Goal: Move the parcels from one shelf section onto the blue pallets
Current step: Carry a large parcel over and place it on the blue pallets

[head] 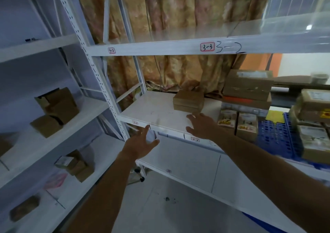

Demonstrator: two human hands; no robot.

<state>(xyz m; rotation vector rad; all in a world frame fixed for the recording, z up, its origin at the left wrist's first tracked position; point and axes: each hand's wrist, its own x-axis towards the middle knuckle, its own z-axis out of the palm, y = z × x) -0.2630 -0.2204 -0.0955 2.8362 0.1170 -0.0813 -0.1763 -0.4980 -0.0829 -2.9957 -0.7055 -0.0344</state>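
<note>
Two empty hands, left hand [142,143] and right hand [200,125] (fingers spread), near the cardboard parcel [188,101].

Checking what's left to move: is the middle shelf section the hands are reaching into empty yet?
Not empty. One brown parcel sits flat toward the back of the white shelf; both hands, left hand and right hand, are open and holding nothing.

Two hands reach forward, the left hand [142,144] and the right hand [201,125], both empty with fingers spread. One brown parcel [188,100] sits alone on the white middle shelf [151,111]. Two shelf racks stand side by side. The left rack holds about six cardboard boxes; blur prevents an exact count.
</note>
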